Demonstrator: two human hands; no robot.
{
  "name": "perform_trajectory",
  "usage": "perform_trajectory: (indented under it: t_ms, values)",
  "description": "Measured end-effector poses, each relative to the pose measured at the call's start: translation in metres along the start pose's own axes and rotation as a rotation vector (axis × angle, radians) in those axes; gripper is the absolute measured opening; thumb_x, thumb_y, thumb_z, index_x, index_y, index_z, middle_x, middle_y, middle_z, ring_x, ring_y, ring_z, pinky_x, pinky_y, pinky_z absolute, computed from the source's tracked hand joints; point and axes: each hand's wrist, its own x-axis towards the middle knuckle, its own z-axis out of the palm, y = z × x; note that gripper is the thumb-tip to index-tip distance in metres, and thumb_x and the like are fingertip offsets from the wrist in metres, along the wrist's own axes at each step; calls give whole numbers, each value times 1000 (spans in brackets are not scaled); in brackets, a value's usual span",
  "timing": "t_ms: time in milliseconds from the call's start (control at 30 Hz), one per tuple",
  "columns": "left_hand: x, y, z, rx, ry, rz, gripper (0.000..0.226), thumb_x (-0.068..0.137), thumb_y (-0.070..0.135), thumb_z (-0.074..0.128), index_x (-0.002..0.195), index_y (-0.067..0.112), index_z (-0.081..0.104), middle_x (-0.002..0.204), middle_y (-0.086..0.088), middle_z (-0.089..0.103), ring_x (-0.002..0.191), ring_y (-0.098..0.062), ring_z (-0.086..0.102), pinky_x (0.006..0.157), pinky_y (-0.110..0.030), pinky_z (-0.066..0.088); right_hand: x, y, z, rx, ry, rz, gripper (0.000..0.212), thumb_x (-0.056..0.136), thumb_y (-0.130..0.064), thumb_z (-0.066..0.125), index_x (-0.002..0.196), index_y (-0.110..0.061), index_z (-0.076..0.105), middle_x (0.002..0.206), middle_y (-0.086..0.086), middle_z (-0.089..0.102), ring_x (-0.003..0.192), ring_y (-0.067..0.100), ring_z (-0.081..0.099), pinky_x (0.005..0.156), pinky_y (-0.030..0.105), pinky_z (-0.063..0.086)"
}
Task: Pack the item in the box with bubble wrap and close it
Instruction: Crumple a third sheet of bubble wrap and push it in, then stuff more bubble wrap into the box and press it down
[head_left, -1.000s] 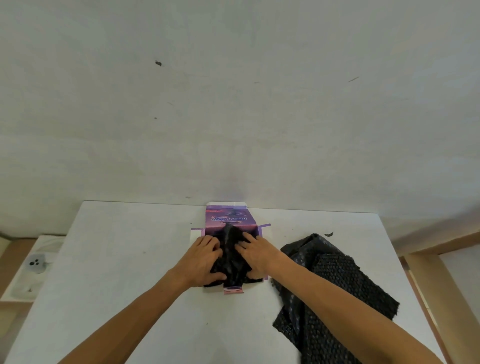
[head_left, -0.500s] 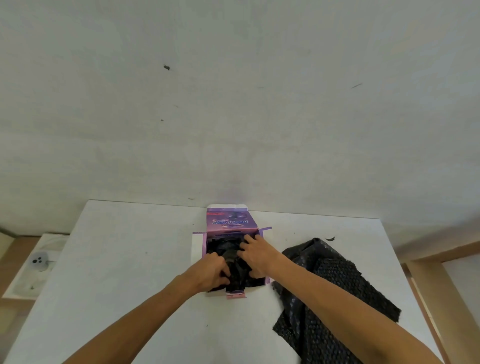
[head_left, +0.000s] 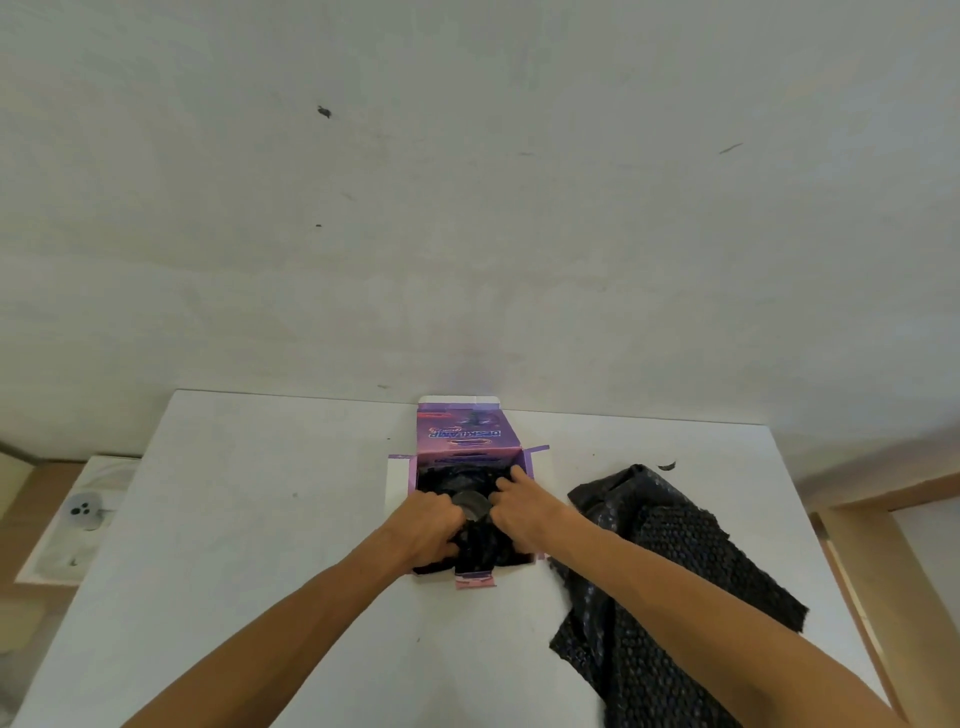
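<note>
Printed upside down on raised lid flap of purple box (head_left: 467, 441), centre of frame: large white lettering, apparently "DESK LAMP"; smaller lines around it too blurred to read.

We see a purple printed cardboard box (head_left: 470, 434) with a white flap edge, black bubble wrap (head_left: 480, 545) inside it, a black bubble-textured sheet (head_left: 675, 561) dotted with pale specks on the plain white table (head_left: 260, 519), and a grey-white speckled wall (head_left: 467, 208).

Table (head_left: 249, 519) left of the box (head_left: 467, 436) lies bare; loose bubble wrap (head_left: 670, 561) crowds its right side
</note>
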Motion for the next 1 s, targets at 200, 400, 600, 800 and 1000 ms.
perform_trajectory:
  t_ms: [200, 400, 600, 800, 1000]
  values:
    - [2, 18, -10, -435, -40, -9, 12, 88, 33, 66, 98, 27, 70, 109, 6, 65, 91, -14, 62, 82, -31, 58, -5, 0, 0, 45, -10, -3, 15, 87, -28, 70, 96, -16, 68, 100, 3, 70, 103, 24, 56, 99, 40, 33]
    - [15, 42, 4, -337, -15, -143, 28, 91, 46, 64, 89, 18, 69, 92, -1, 68, 77, -17, 64, 79, -36, 58, -46, 0, 18, 327, 280, 69, 25, 95, -28, 55, 106, -18, 75, 116, 4, 65, 110, 25, 50, 97, 41, 37]
    - [33, 71, -7, -127, 179, -114, 17, 87, 36, 68, 83, 22, 58, 88, 5, 62, 81, -15, 54, 72, -34, 53, -95, -14, 46, 699, 713, 402, 20, 92, -15, 59, 106, -11, 73, 103, 5, 67, 96, 23, 59, 81, 34, 51]
    - [45, 124, -15, -714, 346, -183, 11, 93, 25, 66, 90, 31, 56, 83, 14, 62, 71, -8, 63, 66, -18, 54, -155, -35, 117, 1089, 280, 1084, 36, 94, -49, 58, 110, -17, 62, 106, 2, 65, 95, 20, 64, 78, 32, 51]
    - [51, 168, -5, -780, 235, -77, 7, 96, 24, 63, 99, 30, 64, 88, 12, 66, 72, -4, 60, 65, -14, 51, -165, -63, 163, 1182, -69, 1156, 56, 96, -52, 54, 134, -11, 50, 135, 10, 53, 121, 30, 56, 98, 41, 49]
